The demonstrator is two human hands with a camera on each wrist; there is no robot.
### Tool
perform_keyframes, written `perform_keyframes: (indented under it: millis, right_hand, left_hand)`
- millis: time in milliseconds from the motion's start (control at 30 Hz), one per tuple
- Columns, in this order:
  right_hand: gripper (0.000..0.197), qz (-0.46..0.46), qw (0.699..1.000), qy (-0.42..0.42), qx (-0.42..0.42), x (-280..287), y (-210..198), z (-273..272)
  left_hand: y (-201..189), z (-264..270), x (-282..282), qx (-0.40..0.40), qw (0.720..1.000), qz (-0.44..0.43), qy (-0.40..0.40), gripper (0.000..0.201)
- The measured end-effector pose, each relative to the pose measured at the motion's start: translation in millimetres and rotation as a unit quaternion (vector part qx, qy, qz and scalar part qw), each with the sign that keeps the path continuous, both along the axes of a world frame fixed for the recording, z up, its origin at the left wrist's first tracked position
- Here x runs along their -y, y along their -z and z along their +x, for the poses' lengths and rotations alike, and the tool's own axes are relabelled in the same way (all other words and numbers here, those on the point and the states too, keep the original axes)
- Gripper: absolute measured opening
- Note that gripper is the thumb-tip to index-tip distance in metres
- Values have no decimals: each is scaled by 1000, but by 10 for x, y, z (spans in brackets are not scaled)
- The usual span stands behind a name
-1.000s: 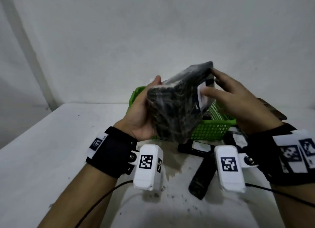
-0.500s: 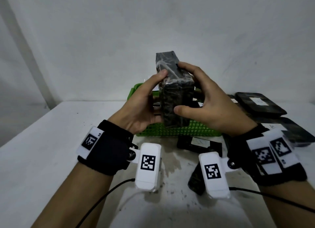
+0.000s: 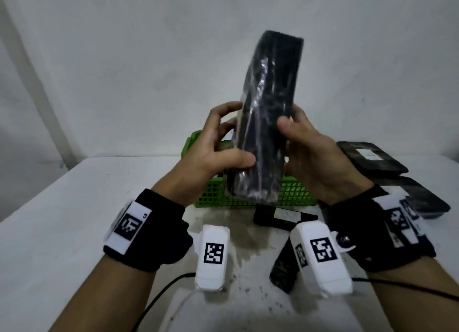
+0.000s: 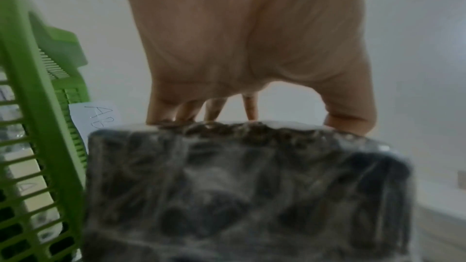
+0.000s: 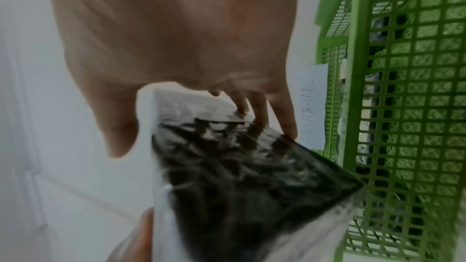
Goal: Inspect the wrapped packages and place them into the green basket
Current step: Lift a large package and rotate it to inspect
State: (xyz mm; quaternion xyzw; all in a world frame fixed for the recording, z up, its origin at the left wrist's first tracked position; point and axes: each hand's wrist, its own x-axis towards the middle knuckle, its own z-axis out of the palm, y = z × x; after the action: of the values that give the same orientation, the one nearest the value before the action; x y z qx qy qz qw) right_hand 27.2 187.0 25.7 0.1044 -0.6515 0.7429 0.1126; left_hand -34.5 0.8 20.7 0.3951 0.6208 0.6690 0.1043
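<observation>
Above the green basket [image 3: 293, 195], both hands hold a black wrapped package [image 3: 267, 113] upright: the left hand [image 3: 218, 148] has its fingers curled round the left edge, the right hand [image 3: 313, 153] grips the right edge. Inspection seems the step in hand; next the package likely needs lowering into the basket, which already holds dark wrapped items. More packages [image 3: 370, 158] lie on the white worktop [image 3: 62, 220], to the right and near the wrists.

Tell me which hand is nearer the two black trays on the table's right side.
Right. The right hand grips the wrapped package on the side toward the trays; the left hand holds its far side, farther away.
</observation>
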Motion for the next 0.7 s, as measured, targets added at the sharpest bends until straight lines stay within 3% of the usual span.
perform_keyframes:
  millis: [100, 200, 333, 467, 533, 600, 633, 700]
  right_hand:
    - [88, -7, 999, 34, -31, -4, 33, -10]
    - [89, -10, 994, 94, -50, 11, 48, -15]
    - [106, 52, 980, 167, -100, 95, 76, -7]
    - [118, 106, 981, 132, -91, 48, 33, 17]
    - [108, 67, 992, 76, -68, 13, -67, 69]
    - [79, 13, 998, 19, -55, 1, -190, 169]
    - [64, -5, 998, -4, -60, 10, -246, 223]
    - [53, -23, 997, -24, -77, 37, -311, 303]
  left_hand:
    - [31, 40, -50, -47, 998, -40, 15, 91]
    - [37, 46, -62, -42, 998, -43, 32, 90]
    - [48, 33, -49, -35, 998, -46, 27, 81]
    - [-36, 36, 27, -89, 994, -56, -35, 78]
    - [-100, 53, 67, -141, 986, -70, -52, 88]
    - [-147, 66, 91, -190, 976, -79, -72, 96]
    - [-161, 75, 88, -212, 971, -78, -82, 97]
    - [-162, 97, 56, -236, 966, -61, -89, 93]
